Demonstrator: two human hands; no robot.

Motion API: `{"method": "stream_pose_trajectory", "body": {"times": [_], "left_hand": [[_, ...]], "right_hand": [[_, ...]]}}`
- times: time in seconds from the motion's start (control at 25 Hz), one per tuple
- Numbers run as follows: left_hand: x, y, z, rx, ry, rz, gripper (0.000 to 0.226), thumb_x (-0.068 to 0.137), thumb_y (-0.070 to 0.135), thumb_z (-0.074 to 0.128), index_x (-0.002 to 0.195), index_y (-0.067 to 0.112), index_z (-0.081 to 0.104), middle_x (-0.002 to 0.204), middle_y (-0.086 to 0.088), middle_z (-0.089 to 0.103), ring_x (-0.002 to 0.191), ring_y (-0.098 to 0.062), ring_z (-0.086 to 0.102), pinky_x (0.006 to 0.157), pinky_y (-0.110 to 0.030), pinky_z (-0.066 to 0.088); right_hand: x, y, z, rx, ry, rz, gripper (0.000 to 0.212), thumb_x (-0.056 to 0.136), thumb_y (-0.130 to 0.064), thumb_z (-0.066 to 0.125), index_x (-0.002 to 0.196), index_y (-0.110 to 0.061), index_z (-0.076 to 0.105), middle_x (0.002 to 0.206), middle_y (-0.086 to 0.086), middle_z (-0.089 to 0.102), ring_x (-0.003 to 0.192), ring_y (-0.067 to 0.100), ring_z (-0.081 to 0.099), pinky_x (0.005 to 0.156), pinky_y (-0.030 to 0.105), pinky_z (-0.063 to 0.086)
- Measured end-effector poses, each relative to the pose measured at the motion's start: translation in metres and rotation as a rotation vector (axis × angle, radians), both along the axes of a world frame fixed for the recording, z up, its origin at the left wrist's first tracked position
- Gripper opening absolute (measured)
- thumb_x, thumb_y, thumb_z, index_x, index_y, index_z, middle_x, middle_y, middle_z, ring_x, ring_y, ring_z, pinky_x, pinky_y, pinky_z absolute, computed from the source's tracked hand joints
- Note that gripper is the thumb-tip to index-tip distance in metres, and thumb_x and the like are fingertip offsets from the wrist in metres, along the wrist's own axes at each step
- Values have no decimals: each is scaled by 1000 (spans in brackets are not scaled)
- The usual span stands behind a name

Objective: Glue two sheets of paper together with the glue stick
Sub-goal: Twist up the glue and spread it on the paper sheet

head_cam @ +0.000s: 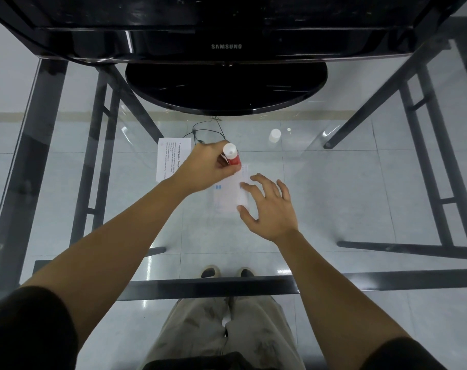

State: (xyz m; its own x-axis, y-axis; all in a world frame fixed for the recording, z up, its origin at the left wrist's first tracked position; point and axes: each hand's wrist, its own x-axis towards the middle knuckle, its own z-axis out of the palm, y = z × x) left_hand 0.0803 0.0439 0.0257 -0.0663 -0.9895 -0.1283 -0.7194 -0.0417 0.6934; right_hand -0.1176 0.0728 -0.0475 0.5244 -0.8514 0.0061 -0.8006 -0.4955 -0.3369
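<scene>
My left hand grips a red glue stick with a white end pointing up, its lower end pressed on a small printed sheet of paper lying on the glass table. My right hand rests with spread fingers on the right edge of that sheet, holding it flat. A second sheet with printed text lies just left of it, partly hidden by my left hand. A white cap stands apart on the glass to the upper right.
A black Samsung monitor on a round stand fills the far side of the glass table. A thin black cable lies behind the papers. Dark metal table frame bars run along the near edge.
</scene>
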Motion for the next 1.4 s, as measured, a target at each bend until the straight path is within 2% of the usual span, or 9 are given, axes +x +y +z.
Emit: {"method": "stream_pose_trajectory", "body": {"times": [0.12,0.24,0.48,0.6,0.8,1.0,1.12,1.28,1.4], "left_hand": [[-3,1,-2,33,-19,-50,25,80,30,70,98,14,62,88,-3,71,74,-11,64,65,-6,43],[-3,-5,1,-29,-58,39,25,81,29,68,99,13,61,89,-4,70,76,-14,62,63,-10,40],[-13,-2,0,-7,-23,-58,24,81,26,69,100,13,62,91,-3,71,77,-13,63,72,-22,49],[-12,-7,2,-47,-26,18,24,81,27,68,99,13,62,88,-3,70,77,-13,62,69,-18,46],[-14,-11,2,28,-32,-80,24,80,27,68,99,14,62,90,-2,71,77,-13,64,71,-22,50],[-8,-13,4,-7,-29,4,24,79,31,69,98,18,61,82,6,65,71,-2,59,63,-5,42],[-9,-4,1,61,-34,-92,26,80,31,70,100,17,62,90,1,69,78,-10,62,70,-15,47],[-4,-10,4,-3,-57,57,29,82,30,67,104,14,59,91,0,65,81,-15,60,71,-17,43],[-5,0,7,-4,-20,-12,26,79,30,70,98,15,62,87,-1,69,77,-13,63,68,-13,46]], "right_hand": [[0,1,0,-6,-10,-3,50,86,-54,43,129,-28,48,140,3,46,133,20,37,112,44,16],[0,0,1,12,-13,0,51,86,-55,44,129,-28,47,141,3,45,133,21,38,112,45,14],[0,0,4,18,-20,-1,50,86,-53,46,129,-28,49,135,6,48,130,23,41,112,47,18],[0,0,6,27,-24,-3,50,86,-53,46,128,-27,50,131,7,49,129,23,41,112,47,18],[0,1,6,29,-27,-4,50,86,-54,45,128,-27,50,130,7,50,129,23,41,112,47,18],[1,0,4,38,-23,-7,50,86,-55,46,128,-28,50,131,6,50,129,23,41,112,47,17],[1,0,4,22,-25,-5,50,85,-54,46,127,-28,50,129,6,51,127,23,43,111,47,19],[1,0,3,34,-5,-8,52,85,-56,45,129,-28,48,131,5,50,128,22,42,112,45,16],[1,0,4,38,1,-5,52,86,-55,44,129,-28,48,131,4,50,129,21,40,112,45,16]]}}
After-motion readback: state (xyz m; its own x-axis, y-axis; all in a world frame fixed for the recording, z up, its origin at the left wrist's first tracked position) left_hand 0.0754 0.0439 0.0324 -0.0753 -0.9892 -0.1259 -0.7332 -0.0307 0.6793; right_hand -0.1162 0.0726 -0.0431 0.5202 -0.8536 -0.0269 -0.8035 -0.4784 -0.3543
